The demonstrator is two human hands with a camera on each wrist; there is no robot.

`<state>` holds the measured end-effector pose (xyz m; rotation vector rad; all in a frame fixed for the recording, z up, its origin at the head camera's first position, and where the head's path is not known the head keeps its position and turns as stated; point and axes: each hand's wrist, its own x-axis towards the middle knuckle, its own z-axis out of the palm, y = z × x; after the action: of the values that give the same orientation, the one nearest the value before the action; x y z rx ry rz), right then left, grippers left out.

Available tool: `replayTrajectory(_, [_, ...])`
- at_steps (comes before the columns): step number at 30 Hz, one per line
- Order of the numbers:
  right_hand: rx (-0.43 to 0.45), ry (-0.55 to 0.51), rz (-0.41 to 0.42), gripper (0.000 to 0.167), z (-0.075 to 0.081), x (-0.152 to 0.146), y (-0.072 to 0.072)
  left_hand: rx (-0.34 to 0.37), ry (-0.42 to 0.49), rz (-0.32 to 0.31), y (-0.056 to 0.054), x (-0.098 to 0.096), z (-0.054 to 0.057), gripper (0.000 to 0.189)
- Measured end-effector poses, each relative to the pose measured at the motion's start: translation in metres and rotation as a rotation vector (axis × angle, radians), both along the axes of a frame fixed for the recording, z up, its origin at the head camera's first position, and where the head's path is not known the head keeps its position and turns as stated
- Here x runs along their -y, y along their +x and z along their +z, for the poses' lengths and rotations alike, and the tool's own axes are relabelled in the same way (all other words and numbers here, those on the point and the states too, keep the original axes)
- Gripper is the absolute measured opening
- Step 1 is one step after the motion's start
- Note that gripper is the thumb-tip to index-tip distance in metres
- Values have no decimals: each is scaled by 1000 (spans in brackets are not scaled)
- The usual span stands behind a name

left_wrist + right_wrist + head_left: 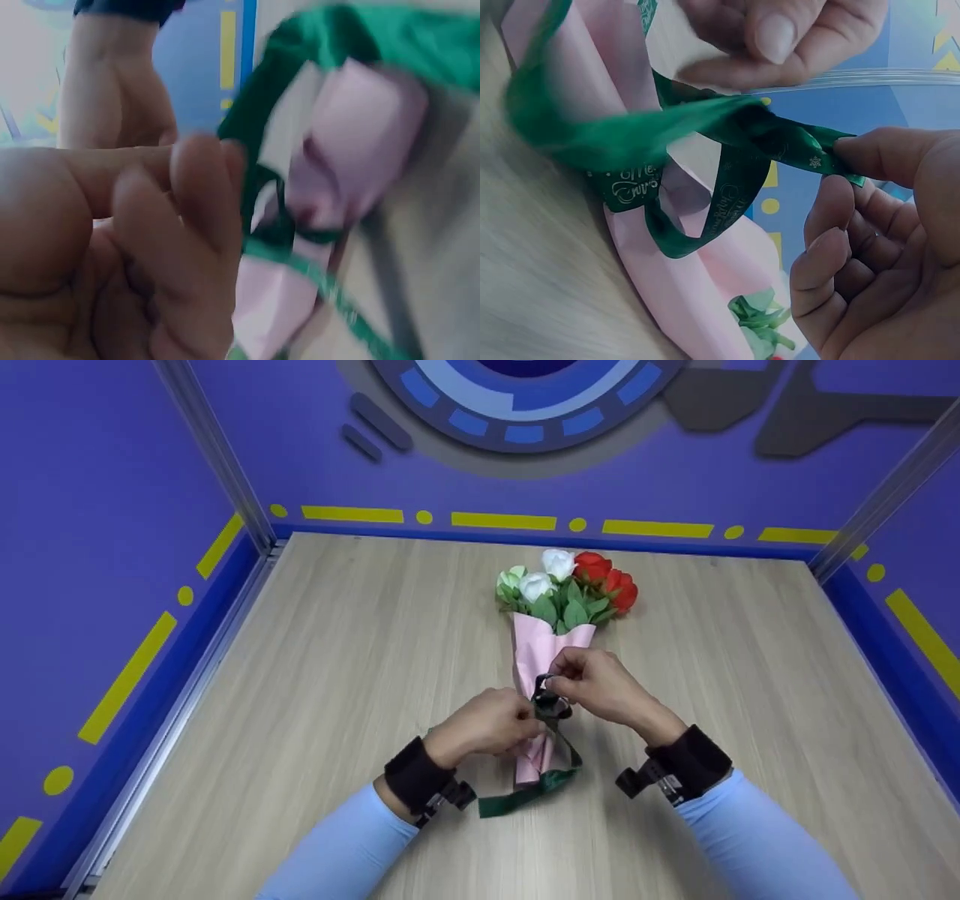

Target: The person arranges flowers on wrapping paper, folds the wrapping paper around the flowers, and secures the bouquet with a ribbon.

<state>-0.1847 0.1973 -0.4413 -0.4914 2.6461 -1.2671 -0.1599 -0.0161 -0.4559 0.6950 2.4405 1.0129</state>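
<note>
A bouquet in pink wrapping paper (pixel 534 649) lies on the table, its white roses (pixel 537 586) and red roses (pixel 619 589) toward the far side. Green ribbon (pixel 517 801) with printed lettering goes round the narrow part of the wrap, with a loop standing up from it. My right hand (pixel 604 686) pinches one ribbon end (pixel 817 156) between thumb and fingers. Curled fingers of my left hand (pixel 491 724) are close beside the wrap, right at the ribbon; I cannot tell whether they grip it. A loose ribbon tail trails past the bouquet's near end.
The wooden table (pixel 360 622) is bounded by a blue-purple back wall (pixel 315 472) and side walls with yellow markings. Metal posts (pixel 225 457) stand at the back corners. Both wrists wear black bands (pixel 421 776) with small cameras.
</note>
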Motion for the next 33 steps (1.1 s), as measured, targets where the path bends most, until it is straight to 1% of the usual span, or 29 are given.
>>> replayTrajectory(1, [-3,1,2,6,0,-1,0,-51,-22,35,-3,3,1,23])
replayTrajectory(3, [-10,2,13,7,-1,-2,0,-88,-14,97,-8,6,0,21])
replayTrajectory(4, [-12,1,20,7,-1,-2,0,-102,2,124,-10,6,-1,24])
replayTrajectory(6, [-10,-11,34,6,-1,-2,1,-119,43,156,-14,4,-5,41])
replayTrajectory(7, [-9,-17,41,5,-2,-1,1,-129,61,155,-16,1,-7,49])
replayTrajectory(8, [-7,-27,48,5,-2,-1,1,-136,81,146,-18,-2,-10,53])
replayTrajectory(10, [-1,-45,58,5,-3,0,2,-151,100,125,-23,-7,-16,53])
replayTrajectory(13, [4,-58,65,6,-4,-1,4,-165,97,100,-29,-12,-22,40])
replayTrajectory(16, [6,-51,47,8,-4,-4,7,-172,77,101,-32,-14,-26,25])
replayTrajectory(18, [-4,4,8,12,-5,-6,12,-175,72,103,-34,-14,-27,16])
replayTrajectory(21, [13,161,-30,21,-8,-5,22,-175,75,114,-35,-13,-29,11])
replayTrajectory(23, [46,276,-14,28,-13,-3,30,-169,75,118,-35,-12,-30,10])
replayTrajectory(24, [60,327,11,29,-17,-3,34,-168,74,117,-35,-12,-31,9])
replayTrajectory(25, [75,355,41,29,-21,-2,37,-170,71,114,-35,-11,-31,9])
replayTrajectory(27, [78,386,94,26,-28,-4,42,-175,70,107,-34,-11,-31,10])
replayTrajectory(29, [55,389,123,22,-34,-8,44,-186,70,98,-34,-10,-32,11])
replayTrajectory(31, [42,381,126,19,-36,-15,43,-206,73,93,-34,-9,-33,10])
replayTrajectory(33, [56,381,109,19,-36,-23,41,-225,82,87,-34,-8,-34,9])
